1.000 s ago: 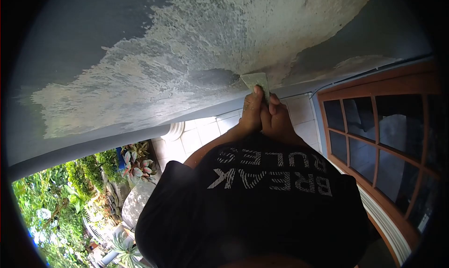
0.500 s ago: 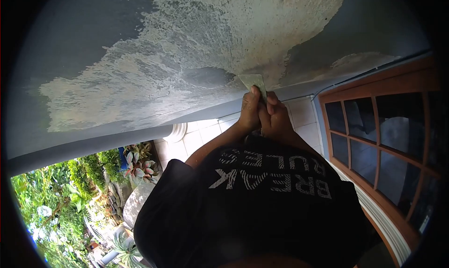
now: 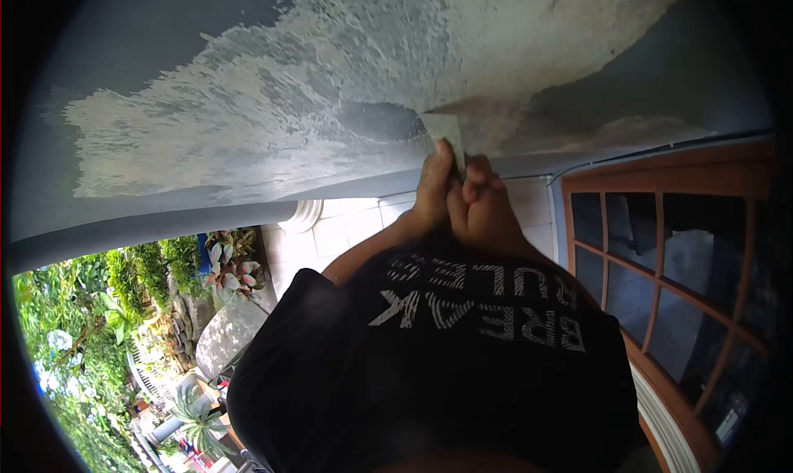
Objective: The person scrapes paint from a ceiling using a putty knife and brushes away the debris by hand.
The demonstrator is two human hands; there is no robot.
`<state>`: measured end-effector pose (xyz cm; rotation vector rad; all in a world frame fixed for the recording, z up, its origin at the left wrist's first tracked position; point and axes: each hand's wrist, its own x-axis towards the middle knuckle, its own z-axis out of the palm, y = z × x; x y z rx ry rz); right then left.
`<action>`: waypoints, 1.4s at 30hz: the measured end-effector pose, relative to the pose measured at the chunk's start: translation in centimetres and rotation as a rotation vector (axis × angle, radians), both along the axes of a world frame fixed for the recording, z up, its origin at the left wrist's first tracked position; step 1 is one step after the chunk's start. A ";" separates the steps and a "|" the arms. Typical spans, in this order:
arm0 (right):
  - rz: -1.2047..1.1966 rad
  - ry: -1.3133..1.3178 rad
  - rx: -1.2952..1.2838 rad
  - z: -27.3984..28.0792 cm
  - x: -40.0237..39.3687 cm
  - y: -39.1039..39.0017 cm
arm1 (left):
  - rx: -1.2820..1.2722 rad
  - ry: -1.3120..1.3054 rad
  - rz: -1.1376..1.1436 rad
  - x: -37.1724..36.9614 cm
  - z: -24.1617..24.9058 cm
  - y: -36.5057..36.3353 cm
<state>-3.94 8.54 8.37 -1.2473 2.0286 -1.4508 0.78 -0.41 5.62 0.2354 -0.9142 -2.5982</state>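
A thin, pale flat scraper (image 3: 444,128) touches the patchy wall surface (image 3: 330,60) with its top edge, just right of a dark grey oval patch (image 3: 380,121). My left hand (image 3: 433,184) is closed on the scraper, its thumb lying along the face. Against the scraper's right side, my right hand (image 3: 483,199) is closed too, with curled fingers close to the left hand. The lower part of the scraper is hidden between both hands.
At the right is a brown-framed window (image 3: 652,266) with several panes. A thin cable (image 3: 628,156) runs above it. Pale tiles (image 3: 330,233) and a white column base (image 3: 304,215) show below the wall. Plants (image 3: 91,332) fill the lower left.
The scraper and both hands have shifted slightly up and left in the view, still together. The wall, window and plants have also shifted as the camera view moved.
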 end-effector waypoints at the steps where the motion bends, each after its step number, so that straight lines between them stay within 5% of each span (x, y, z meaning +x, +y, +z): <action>1: 0.014 -0.071 -0.005 -0.8 -1.3 -0.1 | -0.082 -0.084 0.027 -0.3 0.3 -0.3; 11: -0.121 -0.074 -0.079 1.5 -0.5 -0.7 | -0.030 0.110 0.007 -1.1 -1.7 -0.5; 14: 0.044 -0.024 0.027 -1.2 -2.0 -0.2 | -0.079 -0.072 0.067 -1.0 -0.5 -0.1; 20: -0.039 -0.013 -0.050 1.4 -1.7 -0.2 | -0.071 0.091 0.034 -1.7 -0.9 0.0; 23: 0.076 0.053 -0.052 -0.2 -2.6 -2.2 | -0.049 0.105 0.225 -1.7 0.0 -0.7; 28: 0.094 -0.039 -0.051 0.7 -2.3 -0.1 | -0.126 0.095 0.028 -1.6 -0.4 -0.1; 32: 0.078 -0.034 -0.061 1.6 -1.8 -1.0 | -0.154 0.120 0.084 -1.5 -0.3 -0.5; 35: 0.164 0.005 -0.067 1.2 -1.8 -2.6 | 0.019 0.192 0.206 -0.7 -0.8 -2.0; 42: -0.003 -0.092 -0.030 0.3 -1.4 -0.5 | -0.263 -0.092 -0.054 -1.0 0.0 -0.5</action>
